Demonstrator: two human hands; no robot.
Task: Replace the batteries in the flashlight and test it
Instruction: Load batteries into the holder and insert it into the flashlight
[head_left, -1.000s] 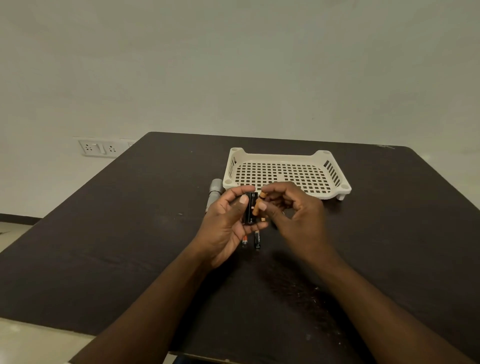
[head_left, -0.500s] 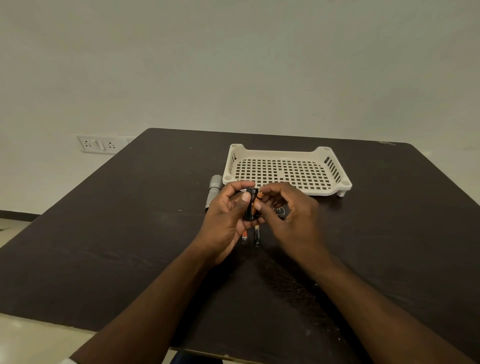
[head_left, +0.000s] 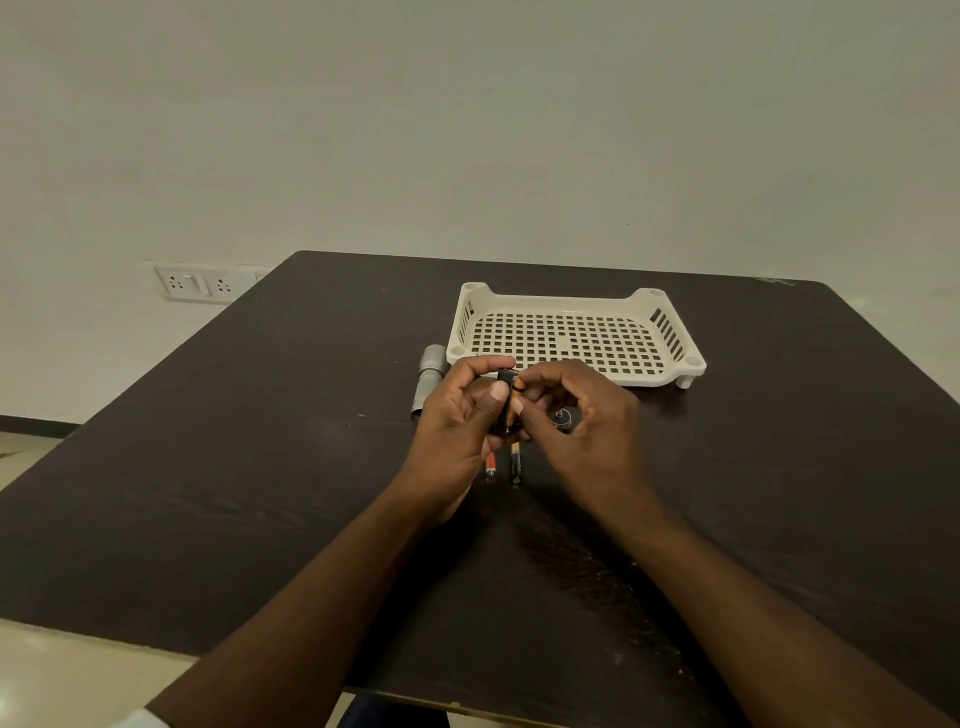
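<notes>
Left hand (head_left: 460, 421) fingers grip black holder (head_left: 503, 410) | right hand (head_left: 582, 426) fingers pinch battery (head_left: 517, 392) against holder | two batteries (head_left: 515, 465) on bench (head_left: 260, 467) | flashlight (head_left: 430, 376) beside tray (head_left: 675, 364)

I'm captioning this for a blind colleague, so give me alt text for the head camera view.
Over a dark table, the left hand holds a black battery holder while the right hand pinches an orange-tipped battery against it. Two loose batteries lie below the hands, a grey flashlight body to the left, and a white perforated tray behind.
</notes>
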